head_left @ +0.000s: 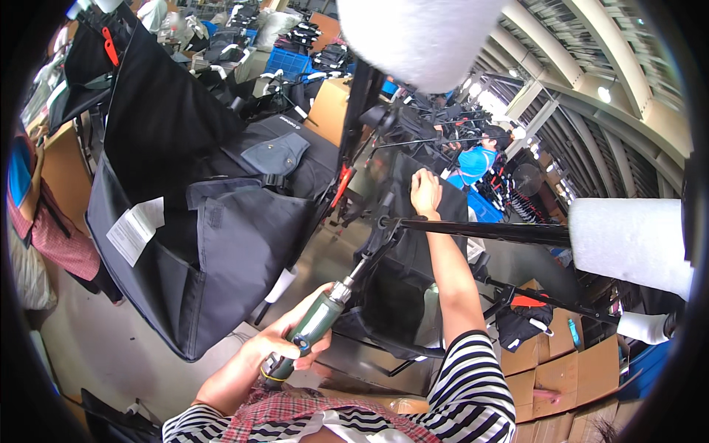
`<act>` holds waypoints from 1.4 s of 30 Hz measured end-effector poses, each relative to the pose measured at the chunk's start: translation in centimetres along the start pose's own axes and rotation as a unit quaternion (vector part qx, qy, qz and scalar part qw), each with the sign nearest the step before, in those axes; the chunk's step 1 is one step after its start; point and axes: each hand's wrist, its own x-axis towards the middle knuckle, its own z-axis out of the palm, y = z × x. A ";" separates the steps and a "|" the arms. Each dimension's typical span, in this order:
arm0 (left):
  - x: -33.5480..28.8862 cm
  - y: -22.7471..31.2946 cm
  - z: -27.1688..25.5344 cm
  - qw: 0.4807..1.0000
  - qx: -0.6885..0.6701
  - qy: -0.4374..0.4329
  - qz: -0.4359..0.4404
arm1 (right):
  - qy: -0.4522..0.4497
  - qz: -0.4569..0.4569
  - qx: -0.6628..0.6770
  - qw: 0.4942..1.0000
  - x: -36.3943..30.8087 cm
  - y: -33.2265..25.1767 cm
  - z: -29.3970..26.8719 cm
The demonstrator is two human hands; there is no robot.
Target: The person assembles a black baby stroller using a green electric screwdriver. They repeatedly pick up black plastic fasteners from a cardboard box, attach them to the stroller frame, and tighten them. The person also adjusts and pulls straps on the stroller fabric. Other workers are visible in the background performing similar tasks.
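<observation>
Evidently the left hand (284,344) does the tool work: its fingers wrap round the green driver (317,322), which points up and away from the body. Held low, just in front of the chest, the driver lines up with a dark joint (384,221) on the frame, probably so that its bit can meet a fastener there; whether the bit touches one is too small to tell.

The right hand (426,193) reaches well past the driver, over a black panel (456,207), its fingers bent. I cannot tell whether it grips the panel or only rests against it, though the outstretched arm looks placed to steady the work. A black tube (502,231) runs from the joint across the right wrist and ends in a white foam sleeve (628,247), presumably there to guard the finish.

Left of the driver hangs a large black fabric seat (251,244), a paper tag (135,230) on its side, apart from both hands. Cardboard (576,369) lies low on the right, and a co-worker (473,164) in blue is at a distance beyond the frame.
</observation>
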 end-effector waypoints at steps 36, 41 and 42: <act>-0.1 0.8 1.3 0.997 0.038 0.037 0.050 | -0.042 0.040 0.440 0.896 -6.3 -2.7 -8.1; 3.9 1.4 1.5 0.983 0.138 0.038 0.112 | -0.265 -0.173 0.373 0.872 -15.1 -9.8 -25.6; 4.8 1.3 1.4 0.977 0.173 0.045 0.120 | -0.284 -0.227 0.337 0.868 -15.4 -11.3 -27.1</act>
